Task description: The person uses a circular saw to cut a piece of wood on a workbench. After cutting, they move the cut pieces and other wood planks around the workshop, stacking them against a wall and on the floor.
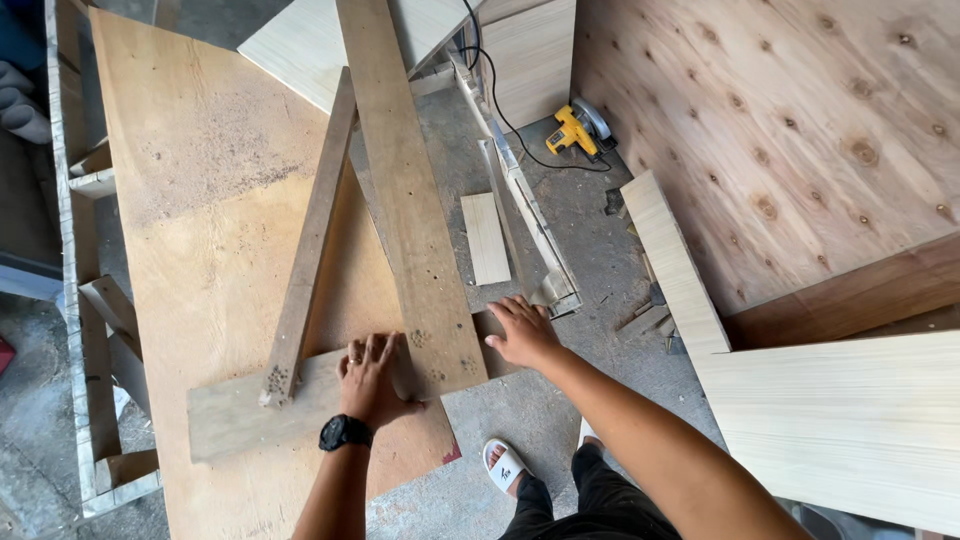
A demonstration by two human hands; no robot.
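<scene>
My left hand (372, 382), with a ring and a black wristwatch, lies flat on a weathered horizontal plank (235, 412) where a long wide board (405, 190) crosses it. My right hand (522, 332) rests palm down at the right end of that plank, beside the wide board's lower end. A narrower slat (312, 240) leans diagonally from the plank's left part up to the wide board. All three boards show nail holes and lie on a big plywood sheet (200, 200). Neither hand grips anything.
A yellow circular saw (577, 128) with a black cable sits on the concrete floor at the back. A metal rail (530, 215) and a small wood offcut (485, 238) lie near it. Pale boards (850, 420) and a knotty plywood panel (790, 130) fill the right. My sandalled foot (505, 465) stands below.
</scene>
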